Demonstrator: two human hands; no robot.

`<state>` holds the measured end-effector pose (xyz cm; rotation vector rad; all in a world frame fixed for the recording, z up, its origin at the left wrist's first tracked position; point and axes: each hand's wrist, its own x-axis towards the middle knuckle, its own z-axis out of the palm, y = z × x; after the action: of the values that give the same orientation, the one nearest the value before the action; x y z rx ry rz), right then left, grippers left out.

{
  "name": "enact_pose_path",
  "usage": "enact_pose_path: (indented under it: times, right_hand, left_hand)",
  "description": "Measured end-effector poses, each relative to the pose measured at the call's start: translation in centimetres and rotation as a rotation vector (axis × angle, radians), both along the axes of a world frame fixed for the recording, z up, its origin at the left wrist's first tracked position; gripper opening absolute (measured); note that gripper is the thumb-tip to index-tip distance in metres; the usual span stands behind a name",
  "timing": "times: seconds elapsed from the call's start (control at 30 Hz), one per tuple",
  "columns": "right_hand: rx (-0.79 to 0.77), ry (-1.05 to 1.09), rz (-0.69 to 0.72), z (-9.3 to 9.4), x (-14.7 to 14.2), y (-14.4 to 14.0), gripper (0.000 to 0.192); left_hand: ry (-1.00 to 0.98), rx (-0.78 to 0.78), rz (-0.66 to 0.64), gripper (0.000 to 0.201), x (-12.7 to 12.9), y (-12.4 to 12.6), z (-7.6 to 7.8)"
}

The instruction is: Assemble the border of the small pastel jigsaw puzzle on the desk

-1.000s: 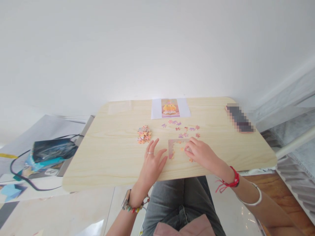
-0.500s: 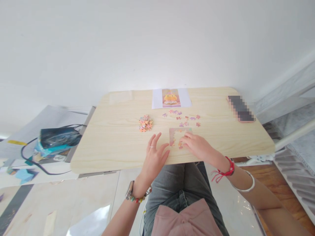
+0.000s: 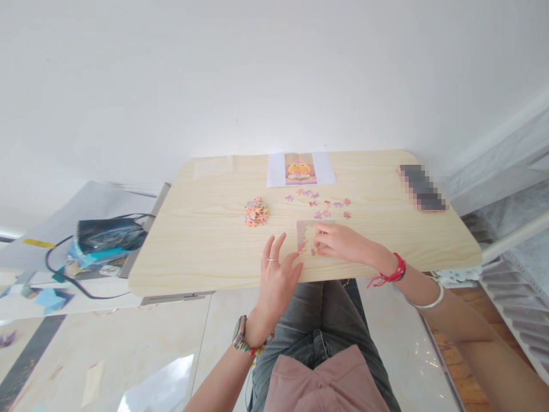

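A partly assembled jigsaw puzzle (image 3: 302, 230) lies near the table's front edge. Its pieces line the border, and bare tabletop shows within. My right hand (image 3: 341, 243) covers the right side of the puzzle, fingers bent and pressed down on a small puzzle piece (image 3: 313, 252) at its lower part; the fingertips are partly hidden. My left hand (image 3: 278, 277) is open, fingers spread, with thumb and index tip beside the lower left corner. Several loose puzzle pieces (image 3: 338, 204) are scattered just beyond, and a heap of pieces (image 3: 256, 213) sits to the left.
A printed sheet (image 3: 274, 171) with a yellow cartoon figure lies at the back of the wooden table (image 3: 193, 240). A phone (image 3: 424, 189), blurred out, rests at the right. A clear flat wrapper (image 3: 213, 167) is at the back left. Beside the table stands an open pouch (image 3: 107, 237).
My right hand has shifted slightly left over the puzzle, covering more of its inside. My left hand keeps its spread pose beside the corner. The whole view has shifted a little.
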<state>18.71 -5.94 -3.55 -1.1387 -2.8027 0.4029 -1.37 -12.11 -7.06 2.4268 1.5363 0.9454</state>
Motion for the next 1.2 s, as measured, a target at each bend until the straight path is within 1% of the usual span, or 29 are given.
enact_pose_path:
  times: [0.13, 0.23, 0.3, 0.5, 0.77, 1.03, 1.2]
  right_hand:
    - [0.024, 0.03, 0.001, -0.5, -0.2, -0.5, 0.01]
    - [0.103, -0.004, 0.0, -0.8, -0.5, -0.9, 0.014]
    - [0.147, -0.014, -0.007, -0.7, -0.9, -1.4, 0.015]
    - [0.207, 0.0, -0.022, -0.4, -2.7, -2.4, 0.019]
    - [0.186, -0.05, -0.051, -1.0, -3.8, -2.1, 0.016]
    - [0.171, -0.065, -0.069, -1.1, -3.9, -2.1, 0.016]
    - [0.182, -0.04, -0.082, -1.1, -4.0, -2.2, 0.017]
  left_hand:
    - [-0.002, 0.017, -0.001, 0.012, -0.2, 0.2, -0.1]
    - [-0.006, 0.031, -0.017, 0.012, -0.2, 0.4, 0.0]
    - [-0.009, 0.027, -0.029, 0.013, -0.3, 0.5, 0.0]
    - [-0.004, 0.026, -0.05, 0.014, -0.7, 0.7, -0.2]
    - [0.002, 0.021, -0.047, 0.012, -1.1, 1.5, -0.9]
    - [-0.018, 0.029, -0.063, 0.01, -0.7, 1.9, -0.6]
    - [-0.009, 0.026, -0.071, 0.014, -0.7, 2.0, -0.6]
